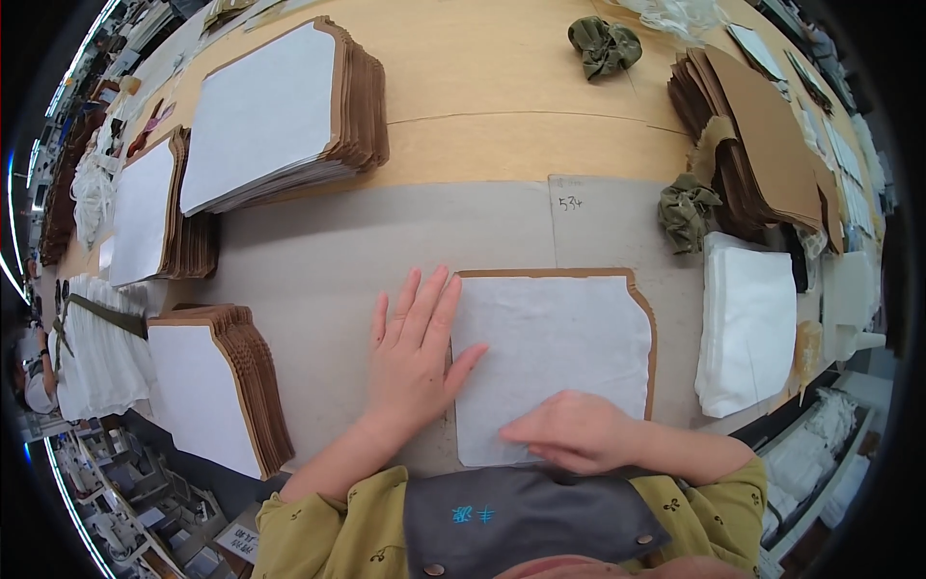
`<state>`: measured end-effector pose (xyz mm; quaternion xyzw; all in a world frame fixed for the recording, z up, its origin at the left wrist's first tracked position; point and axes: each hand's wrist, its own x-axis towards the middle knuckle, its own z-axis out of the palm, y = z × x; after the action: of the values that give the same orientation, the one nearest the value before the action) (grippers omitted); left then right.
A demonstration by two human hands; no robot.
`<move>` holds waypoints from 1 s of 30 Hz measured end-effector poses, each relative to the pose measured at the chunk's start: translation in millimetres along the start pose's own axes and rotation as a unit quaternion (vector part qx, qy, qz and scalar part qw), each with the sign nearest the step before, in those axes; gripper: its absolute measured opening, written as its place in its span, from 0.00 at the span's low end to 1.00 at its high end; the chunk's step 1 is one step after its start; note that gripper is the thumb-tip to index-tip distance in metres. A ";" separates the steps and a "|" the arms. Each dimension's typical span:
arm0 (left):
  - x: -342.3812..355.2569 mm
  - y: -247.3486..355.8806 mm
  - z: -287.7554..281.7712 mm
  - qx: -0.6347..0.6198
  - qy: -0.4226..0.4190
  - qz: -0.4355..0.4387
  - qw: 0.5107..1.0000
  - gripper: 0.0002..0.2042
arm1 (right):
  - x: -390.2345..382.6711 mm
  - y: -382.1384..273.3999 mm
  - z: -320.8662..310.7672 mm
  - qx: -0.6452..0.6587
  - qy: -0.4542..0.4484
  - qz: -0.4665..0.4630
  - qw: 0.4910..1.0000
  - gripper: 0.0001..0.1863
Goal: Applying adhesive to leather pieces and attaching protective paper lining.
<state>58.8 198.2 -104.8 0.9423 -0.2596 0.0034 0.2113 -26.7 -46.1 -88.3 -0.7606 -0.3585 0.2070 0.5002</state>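
My left hand lies with fingers stretched out at the left edge of a white sheet, its fingertips near the top corner. The sheet rests over a slightly larger brown piece on the grey work mat. Low on the sheet is my right hand, fingers curled, index fingertip touching the white surface; I see nothing held in it, and its thumb is mostly hidden.
Three brown-and-white stacks and a tied white bundle stand left. Right are brown pieces, folded white cloths and crumpled olive cloths. A co-worker shows at the far left.
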 end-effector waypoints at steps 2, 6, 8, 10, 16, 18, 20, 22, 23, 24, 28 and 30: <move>-12.0 -4.3 -2.5 0.021 -0.016 0.026 0.999 0.36 | 4.0 -6.5 -12.8 -0.030 0.074 0.053 0.995 0.25; -23.6 -8.9 -0.4 0.029 -0.043 0.043 0.998 0.36 | 37.9 6.4 -35.4 -0.230 0.201 0.086 0.948 0.28; -23.7 -11.0 4.8 0.071 -0.051 0.077 0.993 0.35 | 52.0 13.2 -39.3 -0.285 0.202 0.101 0.932 0.30; -26.9 -9.5 4.0 0.069 -0.060 0.067 0.994 0.35 | 62.7 11.2 -40.3 -0.354 0.163 0.133 0.911 0.32; -30.9 -6.8 1.8 0.088 -0.061 0.061 0.992 0.35 | 73.0 19.8 -25.0 -0.367 0.091 0.131 0.917 0.35; -31.1 -5.6 1.4 0.102 -0.057 0.062 0.991 0.35 | 72.5 22.3 -22.6 -0.372 0.080 0.138 0.915 0.36; -30.5 -3.7 1.1 0.112 -0.059 0.069 0.990 0.36 | 69.9 24.2 -19.9 -0.377 0.070 0.148 0.912 0.37; -30.7 -3.7 4.2 0.098 -0.068 0.063 0.991 0.38 | 64.7 25.8 -17.7 -0.398 0.064 0.154 0.902 0.40; -31.7 -3.2 5.8 0.085 -0.077 0.053 0.992 0.41 | 65.8 27.4 -16.4 -0.400 0.068 0.162 0.899 0.40; -31.0 -3.0 7.9 0.074 -0.077 0.073 0.992 0.41 | 67.6 29.7 -16.7 -0.377 0.062 0.154 0.911 0.42; -37.6 -2.5 4.0 0.072 -0.115 0.017 0.991 0.46 | 63.8 29.9 -7.4 -0.343 0.080 0.147 0.924 0.45; -35.5 1.2 1.5 0.085 -0.114 0.023 0.989 0.47 | 54.6 26.4 5.0 -0.359 0.085 0.164 0.915 0.46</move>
<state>27.3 213.9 -109.8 0.9448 -0.3028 -0.0773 0.0988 14.8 -8.4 -112.0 -0.9518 -0.2351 0.0783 0.1808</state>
